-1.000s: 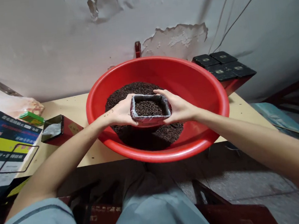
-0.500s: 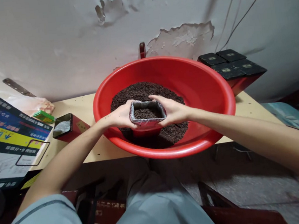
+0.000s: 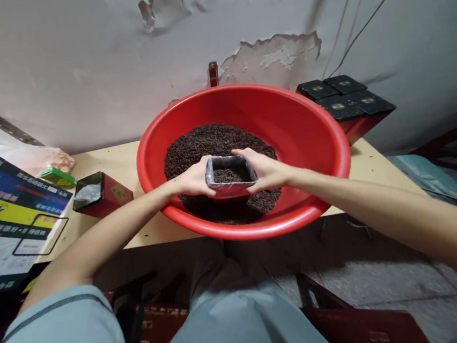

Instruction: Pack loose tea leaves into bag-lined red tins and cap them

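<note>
- In the head view, the left hand (image 3: 195, 179) was curled around the left side of a red rectangular tin (image 3: 230, 192), its thumb near the front corner.
- The right hand (image 3: 267, 169) gripped the opposite side, so the tin was held between both.
- The tin stood open end up within the red basin (image 3: 301, 127), with a clear plastic liner (image 3: 233, 184) folded over its rim and dark tea-like leaves inside, below the rim; whether its base touched the heap could not be told.
- More dark leaves (image 3: 197, 142) were heaped in the basin, mostly on its left side.
- The basin sat mid-worktop (image 3: 377, 170), its near rim reaching past the front edge.
- Toward the worktop's left edge, a second red tin (image 3: 112, 196) lay tilted, its opening facing left, with pale plastic inside.
- Near that edge were a green packet (image 3: 57, 177) and a printed carton (image 3: 14, 213).
- By the back right corner, four black-lidded tins (image 3: 337, 106) stood two by two.
</note>
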Motion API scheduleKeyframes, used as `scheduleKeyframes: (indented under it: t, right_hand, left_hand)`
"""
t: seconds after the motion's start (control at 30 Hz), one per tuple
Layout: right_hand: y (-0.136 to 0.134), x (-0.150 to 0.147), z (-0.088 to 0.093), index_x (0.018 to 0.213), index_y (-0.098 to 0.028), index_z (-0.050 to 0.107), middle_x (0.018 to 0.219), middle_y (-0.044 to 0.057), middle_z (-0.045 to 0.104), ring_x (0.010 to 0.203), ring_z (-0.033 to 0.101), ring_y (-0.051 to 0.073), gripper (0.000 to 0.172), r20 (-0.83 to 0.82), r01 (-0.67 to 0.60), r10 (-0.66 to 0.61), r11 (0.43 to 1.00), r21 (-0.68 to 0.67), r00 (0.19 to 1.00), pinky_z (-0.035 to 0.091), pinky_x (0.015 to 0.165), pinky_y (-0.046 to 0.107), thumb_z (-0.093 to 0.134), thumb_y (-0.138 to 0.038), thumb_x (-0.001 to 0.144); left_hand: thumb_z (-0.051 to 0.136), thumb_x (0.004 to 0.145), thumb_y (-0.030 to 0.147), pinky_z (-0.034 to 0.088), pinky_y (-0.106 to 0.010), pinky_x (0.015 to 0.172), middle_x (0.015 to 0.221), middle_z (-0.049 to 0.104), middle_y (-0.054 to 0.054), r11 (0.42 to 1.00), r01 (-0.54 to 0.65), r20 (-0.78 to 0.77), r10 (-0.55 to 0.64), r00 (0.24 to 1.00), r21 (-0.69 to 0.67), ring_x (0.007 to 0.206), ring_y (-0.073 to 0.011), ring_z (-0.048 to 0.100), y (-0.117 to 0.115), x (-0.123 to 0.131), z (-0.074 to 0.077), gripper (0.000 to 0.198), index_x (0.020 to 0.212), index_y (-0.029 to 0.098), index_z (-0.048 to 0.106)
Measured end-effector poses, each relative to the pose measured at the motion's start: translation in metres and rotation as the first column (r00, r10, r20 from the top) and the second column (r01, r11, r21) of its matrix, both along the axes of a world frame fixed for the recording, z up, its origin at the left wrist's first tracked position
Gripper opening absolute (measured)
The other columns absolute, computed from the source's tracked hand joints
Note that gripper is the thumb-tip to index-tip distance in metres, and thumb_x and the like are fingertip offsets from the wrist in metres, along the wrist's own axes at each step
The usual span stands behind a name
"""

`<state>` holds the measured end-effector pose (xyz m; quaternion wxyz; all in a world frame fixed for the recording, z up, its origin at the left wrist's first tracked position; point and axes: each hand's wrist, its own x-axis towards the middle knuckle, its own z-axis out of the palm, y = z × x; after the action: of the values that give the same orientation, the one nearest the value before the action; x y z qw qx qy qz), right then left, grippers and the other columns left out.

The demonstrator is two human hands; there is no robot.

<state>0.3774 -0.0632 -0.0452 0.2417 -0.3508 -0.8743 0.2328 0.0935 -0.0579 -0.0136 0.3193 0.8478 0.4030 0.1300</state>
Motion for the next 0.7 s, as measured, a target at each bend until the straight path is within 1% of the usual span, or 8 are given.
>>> scheduleKeyframes:
  t: [0.07, 0.17, 0.27, 0.33, 0.43, 0.53, 0.6, 0.7]
  right_hand:
    - [0.001, 0.005, -0.002, 0.161, -0.017, 0.033, 0.153, 0.023, 0.051, 0.139, 0.053, 0.045, 0.119, 0.016, 0.003, -0.004, 1.0, 0.007, 1.0, 0.043, 0.117, 0.064, 0.09, -0.045, 0.06]
    - [0.005, 0.01, -0.003, 0.162, -0.02, 0.031, 0.154, 0.021, 0.05, 0.141, 0.053, 0.044, 0.12, -0.029, 0.015, -0.015, 1.0, 0.019, 0.999, 0.041, 0.118, 0.063, 0.09, -0.05, 0.062]
    - [0.008, 0.011, -0.007, 0.16, -0.019, 0.033, 0.154, 0.023, 0.051, 0.141, 0.052, 0.046, 0.121, -0.018, 0.011, -0.011, 1.0, -0.027, 1.0, 0.04, 0.119, 0.065, 0.091, -0.052, 0.059]
    - [0.01, 0.009, -0.011, 0.161, -0.019, 0.033, 0.155, 0.023, 0.049, 0.142, 0.05, 0.046, 0.121, -0.001, -0.01, 0.01, 0.999, -0.042, 1.0, 0.039, 0.12, 0.065, 0.091, -0.052, 0.059]
    - [0.011, 0.007, -0.016, 0.163, -0.019, 0.029, 0.158, 0.023, 0.046, 0.145, 0.048, 0.045, 0.123, -0.028, -0.028, 0.028, 1.0, -0.013, 0.999, 0.038, 0.121, 0.064, 0.09, -0.053, 0.062]
    - [0.013, 0.002, -0.017, 0.164, -0.019, 0.028, 0.16, 0.023, 0.044, 0.147, 0.046, 0.046, 0.125, -0.009, -0.067, 0.067, 0.998, -0.021, 0.998, 0.037, 0.121, 0.065, 0.09, -0.054, 0.062]
    - [0.012, -0.001, -0.016, 0.164, -0.02, 0.027, 0.161, 0.023, 0.043, 0.147, 0.045, 0.045, 0.124, -0.01, -0.09, 0.09, 0.996, -0.027, 0.996, 0.037, 0.122, 0.065, 0.09, -0.054, 0.063]
    - [0.01, -0.007, -0.018, 0.166, -0.02, 0.022, 0.163, 0.023, 0.039, 0.149, 0.044, 0.043, 0.126, -0.06, -0.093, 0.091, 0.995, -0.028, 0.994, 0.036, 0.124, 0.062, 0.09, -0.054, 0.066]
  left_hand:
    - [0.09, 0.053, 0.039, 0.054, -0.054, 0.105, 0.129, 0.064, -0.016, 1.0, 0.011, -0.008, -0.011, 1.0, 0.005, 0.12, -0.0397, 0.067, 0.004, 0.004, -0.004, 0.093, 0.131, 0.016, 0.045]
    - [0.091, 0.053, 0.04, 0.052, -0.052, 0.107, 0.133, 0.064, -0.014, 0.997, 0.033, 0.021, -0.035, 0.999, 0.072, 0.125, -0.0389, 0.065, 0.011, 0.008, -0.003, 0.095, 0.133, 0.018, 0.045]
    - [0.091, 0.051, 0.038, 0.054, -0.049, 0.104, 0.13, 0.065, -0.015, 0.998, 0.048, 0.004, -0.048, 0.999, 0.046, 0.121, -0.0382, 0.068, 0.014, 0.009, 0.0, 0.093, 0.131, 0.016, 0.047]
    - [0.09, 0.051, 0.038, 0.055, -0.048, 0.103, 0.129, 0.065, -0.015, 0.998, 0.056, -0.024, -0.055, 0.998, 0.04, 0.119, -0.0384, 0.069, 0.014, 0.009, 0.002, 0.092, 0.129, 0.015, 0.048]
    - [0.09, 0.053, 0.039, 0.055, -0.047, 0.102, 0.126, 0.066, -0.013, 0.995, 0.067, -0.049, -0.064, 0.997, 0.076, 0.118, -0.0382, 0.069, 0.012, 0.006, 0.006, 0.092, 0.132, 0.017, 0.048]
    - [0.089, 0.053, 0.039, 0.056, -0.047, 0.101, 0.124, 0.066, -0.011, 0.994, 0.088, -0.054, -0.084, 0.995, 0.058, 0.115, -0.0376, 0.07, 0.009, 0.002, 0.01, 0.088, 0.128, 0.019, 0.05]
    - [0.09, 0.052, 0.04, 0.056, -0.047, 0.102, 0.126, 0.065, -0.012, 0.995, 0.078, -0.058, -0.075, 0.995, 0.054, 0.117, -0.0383, 0.07, 0.008, -0.003, 0.012, 0.088, 0.129, 0.02, 0.05]
    - [0.089, 0.053, 0.04, 0.053, -0.049, 0.107, 0.131, 0.063, -0.014, 0.997, 0.048, -0.046, -0.046, 0.998, 0.056, 0.123, -0.039, 0.067, 0.005, -0.01, 0.006, 0.095, 0.136, 0.017, 0.047]
